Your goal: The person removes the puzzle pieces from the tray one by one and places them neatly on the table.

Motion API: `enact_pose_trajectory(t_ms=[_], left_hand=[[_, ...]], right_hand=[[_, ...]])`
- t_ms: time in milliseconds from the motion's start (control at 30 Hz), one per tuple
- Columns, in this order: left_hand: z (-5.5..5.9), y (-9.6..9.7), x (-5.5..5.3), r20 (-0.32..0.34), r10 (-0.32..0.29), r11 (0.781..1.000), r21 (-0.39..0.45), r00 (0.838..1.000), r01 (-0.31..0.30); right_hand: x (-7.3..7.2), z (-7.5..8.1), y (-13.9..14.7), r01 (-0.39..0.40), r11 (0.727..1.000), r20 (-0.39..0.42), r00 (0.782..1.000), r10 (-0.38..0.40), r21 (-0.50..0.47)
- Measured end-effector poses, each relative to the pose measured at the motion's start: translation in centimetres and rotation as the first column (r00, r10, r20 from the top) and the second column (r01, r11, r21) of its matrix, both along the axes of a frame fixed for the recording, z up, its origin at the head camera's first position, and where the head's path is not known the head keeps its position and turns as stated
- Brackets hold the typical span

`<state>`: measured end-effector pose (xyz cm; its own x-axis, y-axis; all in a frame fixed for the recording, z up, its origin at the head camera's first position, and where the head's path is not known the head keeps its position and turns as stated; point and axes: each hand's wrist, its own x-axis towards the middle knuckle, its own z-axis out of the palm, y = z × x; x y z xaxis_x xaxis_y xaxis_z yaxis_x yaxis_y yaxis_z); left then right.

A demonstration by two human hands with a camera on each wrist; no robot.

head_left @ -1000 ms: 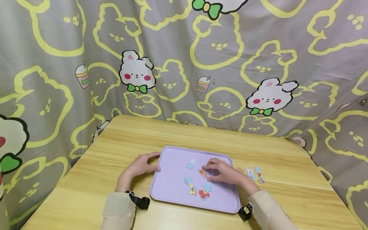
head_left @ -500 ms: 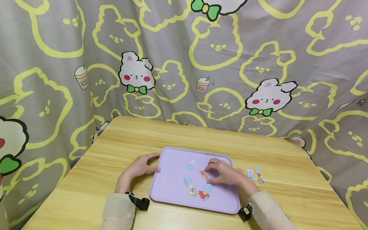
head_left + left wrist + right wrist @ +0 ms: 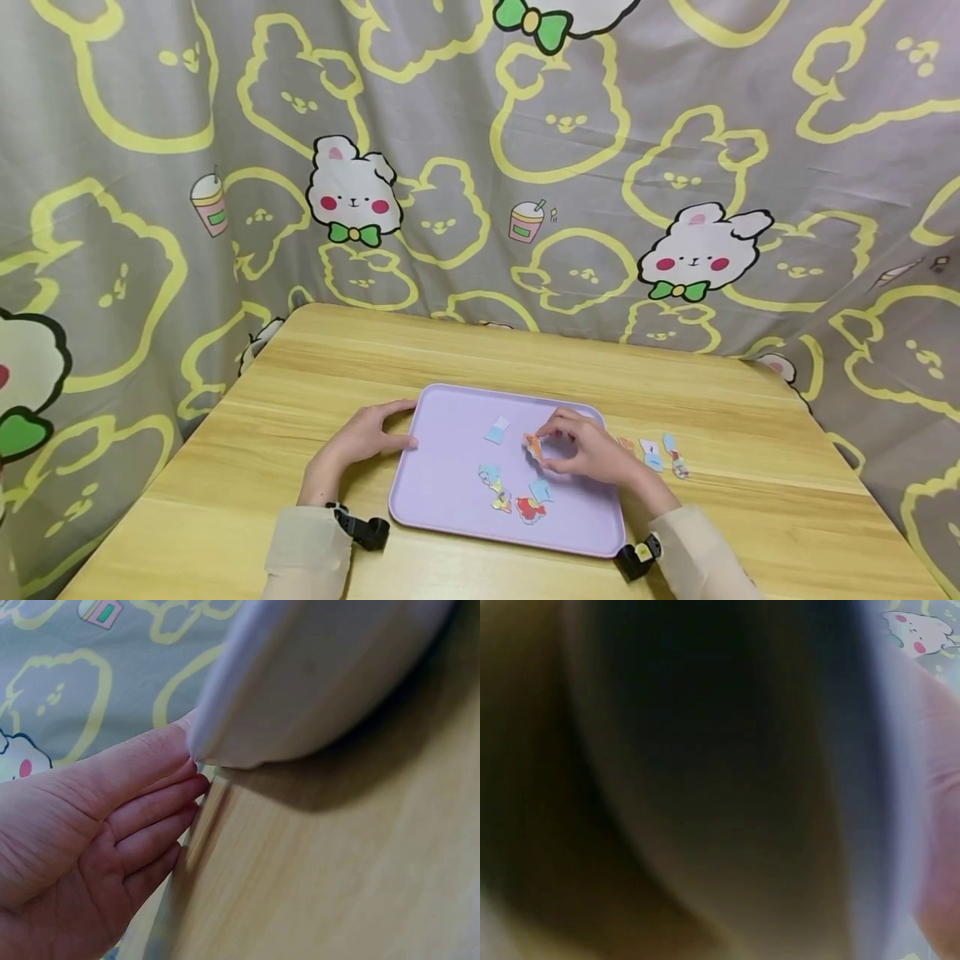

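The right hand (image 3: pixel 583 446) has its thumb and fingers closed in a pinch on an orange piece (image 3: pixel 533 447), a small flat cutout held at a tilt above the right half of the lilac tray (image 3: pixel 431 492); whether its lower edge touches the tray cannot be told. The left hand (image 3: pixel 370 431) has its fingers extended and apart from the thumb, and touches the tray's left rim, apparently steadying it. Just nearer the person than the pinch, a pale-blue piece (image 3: pixel 541 490) meets a red piece (image 3: pixel 530 510); beside them lie a blue piece (image 3: pixel 490 475) and a yellow piece (image 3: pixel 502 500), while a white-and-blue piece (image 3: pixel 497 430) sits farther back, apart. Beyond the right rim, more cutouts (image 3: pixel 651 455) lie on the bench (image 3: pixel 360 342), and a patterned curtain (image 3: pixel 442 108) hangs behind. The step in hand looks like handling one cutout for placing among the others. The next move probably calls for turning the orange piece flat, choosing its spot, and releasing gently so that its neighbours do not shift.
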<state>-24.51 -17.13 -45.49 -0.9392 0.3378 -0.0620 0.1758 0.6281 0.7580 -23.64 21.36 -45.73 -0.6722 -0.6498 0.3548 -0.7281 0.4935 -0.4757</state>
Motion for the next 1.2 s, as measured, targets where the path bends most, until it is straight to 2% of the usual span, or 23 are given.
enact_pose_trajectory(t_ms=[233, 667, 833, 1200], left_hand=[[0.1, 0.1, 0.0, 0.015, 0.007, 1.0, 0.005, 1.0, -0.007], [0.0, 0.0, 0.0, 0.001, -0.001, 1.0, -0.003, 1.0, 0.001], [-0.1, -0.1, -0.1, -0.006, -0.005, 1.0, -0.007, 1.0, 0.005], [-0.1, -0.1, -0.1, -0.014, -0.023, 1.0, -0.001, 1.0, 0.023]], right_hand=[[0.1, -0.2, 0.4, 0.026, 1.0, 0.009, 1.0, -0.026, -0.016], [0.5, -0.2, 1.9, 0.083, 0.996, 0.015, 0.996, -0.083, -0.019], [0.6, -0.4, 2.9, 0.097, 0.995, -0.013, 0.995, -0.098, -0.025], [1.6, -0.4, 6.2, 0.178, 0.983, 0.013, 0.984, -0.177, -0.044]])
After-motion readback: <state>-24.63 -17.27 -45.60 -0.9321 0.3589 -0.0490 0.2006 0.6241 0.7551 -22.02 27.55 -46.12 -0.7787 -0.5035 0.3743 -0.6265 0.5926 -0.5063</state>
